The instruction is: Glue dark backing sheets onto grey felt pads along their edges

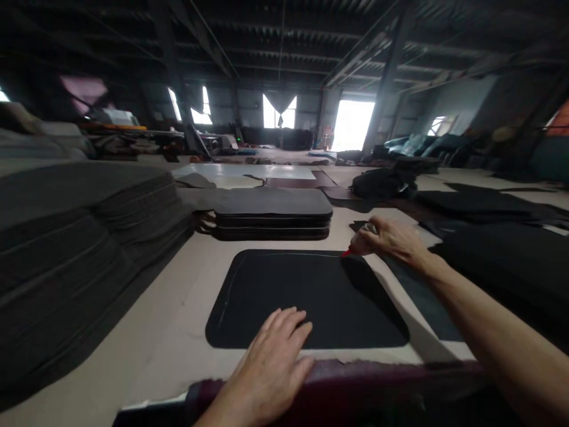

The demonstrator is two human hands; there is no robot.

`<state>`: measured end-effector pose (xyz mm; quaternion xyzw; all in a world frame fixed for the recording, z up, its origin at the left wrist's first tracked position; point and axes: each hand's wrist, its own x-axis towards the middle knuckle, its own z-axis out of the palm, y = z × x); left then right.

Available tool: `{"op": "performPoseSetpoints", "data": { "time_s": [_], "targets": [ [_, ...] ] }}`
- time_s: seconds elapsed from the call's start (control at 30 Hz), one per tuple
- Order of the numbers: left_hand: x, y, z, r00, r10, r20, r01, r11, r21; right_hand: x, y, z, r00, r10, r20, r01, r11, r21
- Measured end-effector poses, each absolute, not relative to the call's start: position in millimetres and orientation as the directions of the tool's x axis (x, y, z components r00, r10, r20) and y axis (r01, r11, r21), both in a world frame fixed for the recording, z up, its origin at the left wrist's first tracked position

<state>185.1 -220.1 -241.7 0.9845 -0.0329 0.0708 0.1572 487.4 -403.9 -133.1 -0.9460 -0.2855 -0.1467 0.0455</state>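
Note:
A flat black sheet (306,296) with rounded corners lies on the pale table. My left hand (280,350) rests with its fingers stretched out on the sheet's near edge. At the far right corner, my right hand (377,237) is wrapped round a small glue bottle (368,228) with a red nozzle (347,252). The nozzle points down and its tip is at the sheet's far edge. A thin, light line runs along the left and far edges of the sheet. Most of the bottle is hidden by my fingers.
Just beyond the sheet stands a stack of rounded pads (273,216). Tall piles of dark sheets (89,237) fill the left side. More dark material (511,267) lies at the right, and a crumpled black bundle (382,182) sits farther back. Dark red material (377,385) hangs at the near edge.

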Motion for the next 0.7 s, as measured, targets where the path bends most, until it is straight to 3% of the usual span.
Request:
{"op": "performPoseSetpoints", "data": {
  "time_s": [0.23,0.7],
  "targets": [
    [186,-218,-246,0.982,-0.062,0.176,-0.106,-0.962,0.25,491,-443,-138,0.851,0.421,0.312,0.461,-0.885,-0.062],
    [191,-216,-250,0.97,-0.082,0.227,-0.128,-0.972,0.196,414,-533,-153,0.821,0.456,0.343,0.535,-0.824,-0.185]
  ]
}}
